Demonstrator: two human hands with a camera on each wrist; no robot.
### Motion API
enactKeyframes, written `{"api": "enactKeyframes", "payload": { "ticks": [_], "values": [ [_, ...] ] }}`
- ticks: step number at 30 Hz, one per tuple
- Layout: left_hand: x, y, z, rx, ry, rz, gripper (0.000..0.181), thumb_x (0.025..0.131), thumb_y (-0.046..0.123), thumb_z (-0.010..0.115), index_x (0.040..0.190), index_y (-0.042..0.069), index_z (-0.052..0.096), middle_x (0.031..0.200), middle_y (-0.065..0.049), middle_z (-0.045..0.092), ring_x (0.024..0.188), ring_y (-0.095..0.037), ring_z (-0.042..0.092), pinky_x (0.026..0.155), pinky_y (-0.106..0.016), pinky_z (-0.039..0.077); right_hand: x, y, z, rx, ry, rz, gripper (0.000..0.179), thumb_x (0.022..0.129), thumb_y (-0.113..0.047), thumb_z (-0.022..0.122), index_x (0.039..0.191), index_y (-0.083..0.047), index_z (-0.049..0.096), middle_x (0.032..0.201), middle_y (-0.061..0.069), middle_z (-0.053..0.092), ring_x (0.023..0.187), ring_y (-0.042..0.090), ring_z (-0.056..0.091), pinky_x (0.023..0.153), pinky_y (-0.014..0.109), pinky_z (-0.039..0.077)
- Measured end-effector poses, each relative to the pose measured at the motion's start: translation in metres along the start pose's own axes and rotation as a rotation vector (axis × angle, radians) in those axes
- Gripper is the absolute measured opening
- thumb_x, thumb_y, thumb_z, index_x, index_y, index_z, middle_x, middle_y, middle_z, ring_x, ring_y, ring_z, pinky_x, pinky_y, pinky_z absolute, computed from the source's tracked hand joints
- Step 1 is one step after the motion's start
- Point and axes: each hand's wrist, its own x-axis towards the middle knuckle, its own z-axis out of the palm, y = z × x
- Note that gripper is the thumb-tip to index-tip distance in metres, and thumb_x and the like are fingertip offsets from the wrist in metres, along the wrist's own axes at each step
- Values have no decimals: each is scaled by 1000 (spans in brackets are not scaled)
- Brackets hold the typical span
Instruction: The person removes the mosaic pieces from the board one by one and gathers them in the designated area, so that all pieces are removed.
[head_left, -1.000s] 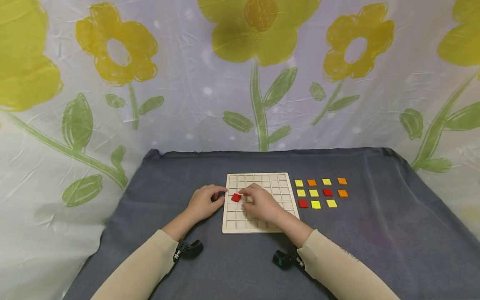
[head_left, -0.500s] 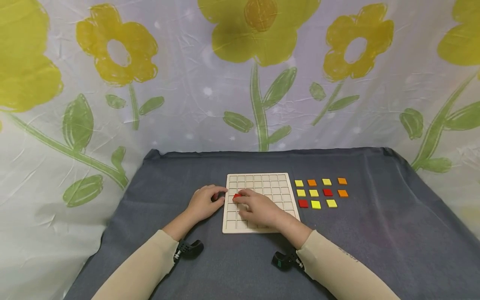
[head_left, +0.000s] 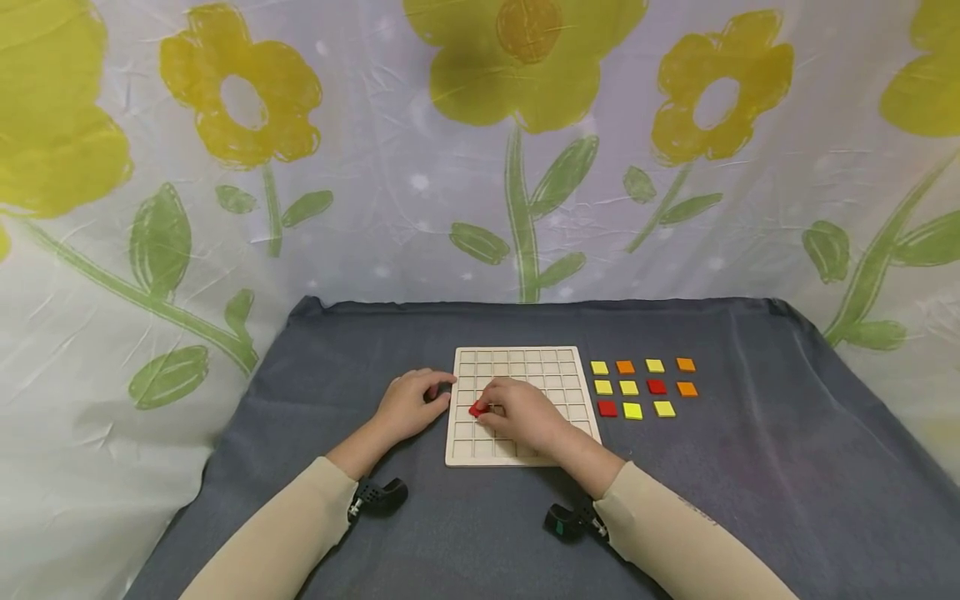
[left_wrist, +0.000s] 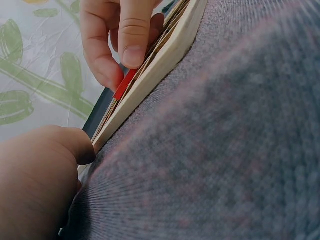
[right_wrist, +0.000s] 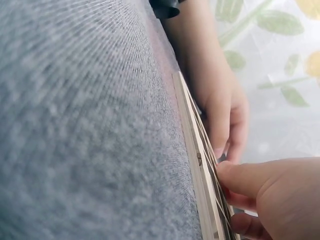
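A pale wooden grid board (head_left: 542,369) lies on the dark cloth. On its left part is a small red square tile (head_left: 476,410), pinched between the thumb and fingers of my right hand (head_left: 522,412). From the left wrist view, this red tile (left_wrist: 123,85) looks tilted against the grid, its lower end at the board's surface. My left hand (head_left: 408,404) rests beside the board's left edge, fingers loosely bent and tips touching the edge. In the right wrist view the tile is hidden behind my right hand (right_wrist: 277,195).
Right of the board, loose square tiles lie in rows: several yellow tiles (head_left: 632,411), several orange or red ones, such as an orange tile (head_left: 686,365) and a red tile (head_left: 607,408). A flower-printed curtain (head_left: 420,208) hangs behind the dark cloth (head_left: 750,500).
The red tile lay askew on the board; my right hand came down onto it, took it between thumb and fingers and shifted it slightly toward me. My left hand has stayed in place.
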Motion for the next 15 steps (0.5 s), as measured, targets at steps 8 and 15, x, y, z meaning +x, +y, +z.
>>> {"api": "enactKeyframes", "payload": {
  "ticks": [8,15],
  "values": [
    [-1,0,1,-9,2,7,28,96,20,71,124,17,75,74,5,47,68,-16,42,68,-37,32,0,-1,-2,-25,7,18,9,93,-11,73,100,-13,77,101,-4,70,93,13,66,85,35,53],
    [-1,0,1,-5,3,10,27,97,21,70,124,18,75,73,6,46,67,-15,41,70,-38,32,-1,-4,-26,-9,24,106,18,92,-12,75,109,-15,78,109,-3,71,80,14,62,72,32,51]
  ]
}}
